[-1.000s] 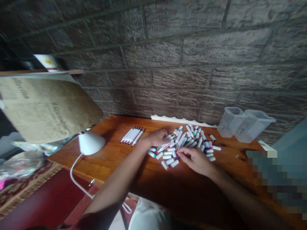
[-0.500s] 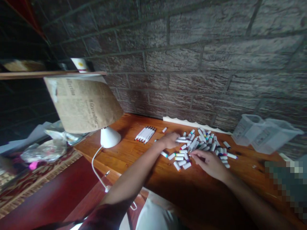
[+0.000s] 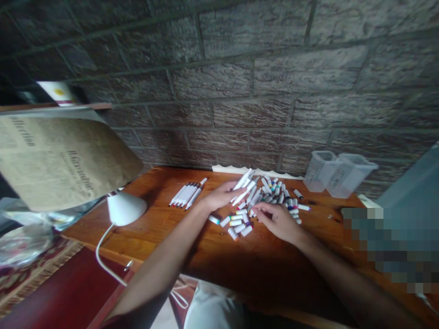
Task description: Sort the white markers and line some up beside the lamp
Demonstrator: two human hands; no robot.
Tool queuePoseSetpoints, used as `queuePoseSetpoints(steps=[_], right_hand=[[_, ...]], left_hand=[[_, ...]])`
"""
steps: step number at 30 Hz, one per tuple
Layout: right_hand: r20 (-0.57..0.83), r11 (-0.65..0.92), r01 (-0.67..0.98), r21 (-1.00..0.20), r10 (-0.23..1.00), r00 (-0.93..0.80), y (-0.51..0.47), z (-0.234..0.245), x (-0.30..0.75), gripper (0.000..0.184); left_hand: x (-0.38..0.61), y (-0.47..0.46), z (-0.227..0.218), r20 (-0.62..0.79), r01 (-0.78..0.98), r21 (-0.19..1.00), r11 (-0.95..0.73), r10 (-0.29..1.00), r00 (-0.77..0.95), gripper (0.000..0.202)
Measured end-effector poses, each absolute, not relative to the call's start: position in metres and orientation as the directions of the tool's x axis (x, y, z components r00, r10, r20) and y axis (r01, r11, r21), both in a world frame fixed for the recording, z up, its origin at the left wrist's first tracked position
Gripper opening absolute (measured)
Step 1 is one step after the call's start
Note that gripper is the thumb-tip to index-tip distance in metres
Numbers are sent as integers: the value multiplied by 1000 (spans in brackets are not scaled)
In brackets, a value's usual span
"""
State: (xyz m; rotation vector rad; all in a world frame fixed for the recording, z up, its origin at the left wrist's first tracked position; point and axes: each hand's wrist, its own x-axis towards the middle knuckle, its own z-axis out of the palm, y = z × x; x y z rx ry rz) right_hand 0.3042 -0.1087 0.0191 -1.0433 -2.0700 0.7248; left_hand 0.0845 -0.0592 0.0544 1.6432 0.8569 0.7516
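Note:
My left hand (image 3: pixel 222 195) is closed around several white markers (image 3: pixel 244 183), held slanting over the left side of a loose pile of white markers (image 3: pixel 274 189) with coloured ends. At the pile's near edge, the fingers of my right hand (image 3: pixel 277 222) are pinched together on one white marker (image 3: pixel 253 213), mostly hidden by the fingertips. Short white pieces with coloured bands, like this cap (image 3: pixel 236 223), lie just left of that hand. A neat row of markers (image 3: pixel 185 196) rests on the wooden table (image 3: pixel 161 228), left of my left hand.
Two clear plastic bins (image 3: pixel 346 176) stand at the back right by the brick wall (image 3: pixel 233 114). On the left is a lamp (image 3: pixel 126 208) with a paper-like shade and white cord. A white wavy strip (image 3: pixel 226 169) runs along the table's back edge.
My left hand has lifted its markers and turned them more upright. My right hand stays at the pile's near edge. The view has swung to the right.

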Motion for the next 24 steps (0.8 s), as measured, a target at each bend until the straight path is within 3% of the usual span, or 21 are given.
queuePoseSetpoints(steps=[3, 6, 12, 19, 24], right_hand=[[322, 421, 303, -855, 889, -326, -110, 24, 302, 39], [270, 319, 157, -935, 924, -270, -109, 29, 300, 42], [206, 209, -5, -978, 961, -182, -103, 34, 303, 50], [114, 108, -37, -993, 972, -205, -102, 31, 301, 46], [125, 109, -97, -989, 976, -181, -102, 28, 298, 44]], left_hand=[[92, -65, 57, -33, -33, 997, 64, 810, 586, 49], [97, -69, 57, -78, -111, 978, 179, 799, 597, 43], [97, -69, 57, -139, -51, 974, 223, 754, 642, 44], [97, -67, 47, -181, -28, 961, 276, 702, 689, 47], [98, -68, 48, -194, -19, 956, 292, 683, 704, 45]])
